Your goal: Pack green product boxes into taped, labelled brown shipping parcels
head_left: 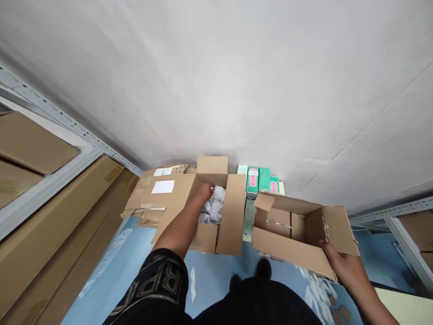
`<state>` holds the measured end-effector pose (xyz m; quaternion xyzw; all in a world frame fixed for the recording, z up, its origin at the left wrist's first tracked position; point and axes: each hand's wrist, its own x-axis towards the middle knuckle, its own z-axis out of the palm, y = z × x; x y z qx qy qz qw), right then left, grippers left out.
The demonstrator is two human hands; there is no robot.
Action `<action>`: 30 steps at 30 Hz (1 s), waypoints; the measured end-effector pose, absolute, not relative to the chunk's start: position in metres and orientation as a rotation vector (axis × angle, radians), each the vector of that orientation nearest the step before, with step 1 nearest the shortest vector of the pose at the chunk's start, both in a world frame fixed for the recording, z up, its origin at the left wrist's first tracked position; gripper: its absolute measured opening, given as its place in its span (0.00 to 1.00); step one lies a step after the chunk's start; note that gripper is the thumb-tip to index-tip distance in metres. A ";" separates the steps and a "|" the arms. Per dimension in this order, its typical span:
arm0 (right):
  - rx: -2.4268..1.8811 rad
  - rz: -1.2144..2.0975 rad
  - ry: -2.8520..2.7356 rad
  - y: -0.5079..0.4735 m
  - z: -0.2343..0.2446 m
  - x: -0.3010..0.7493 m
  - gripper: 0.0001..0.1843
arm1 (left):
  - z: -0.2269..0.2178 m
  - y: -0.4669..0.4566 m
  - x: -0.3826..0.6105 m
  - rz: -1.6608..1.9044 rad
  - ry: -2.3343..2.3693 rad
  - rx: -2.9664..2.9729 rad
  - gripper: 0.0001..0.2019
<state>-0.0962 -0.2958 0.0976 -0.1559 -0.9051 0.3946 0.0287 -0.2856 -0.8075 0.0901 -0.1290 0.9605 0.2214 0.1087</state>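
An open cardboard box [231, 212] with its flaps spread holds crumpled white paper [215, 205]. My left hand [203, 193] reaches into this box from its left side; the fingers curl down against the paper and are partly hidden. To the right, an emptier open cardboard carton [287, 246] is tilted in the grip of my right hand [341, 262]. The right thumb lies over the rim at the near right corner, with the other fingers out of sight underneath. Only the carton's bare inner walls and bottom flaps show inside it.
Green boxes [264, 179] stand between the two cartons by the wall. Flattened cardboard [144, 192] with white labels lies to the left. Shelving [84, 160] with long cartons flanks the left; another rack [402, 234] is at right. Paper scraps [318, 289] litter the blue floor.
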 end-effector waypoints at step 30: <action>-1.275 1.178 -2.323 -0.292 0.114 0.106 0.20 | 0.132 -0.556 -0.105 1.493 2.285 0.617 0.33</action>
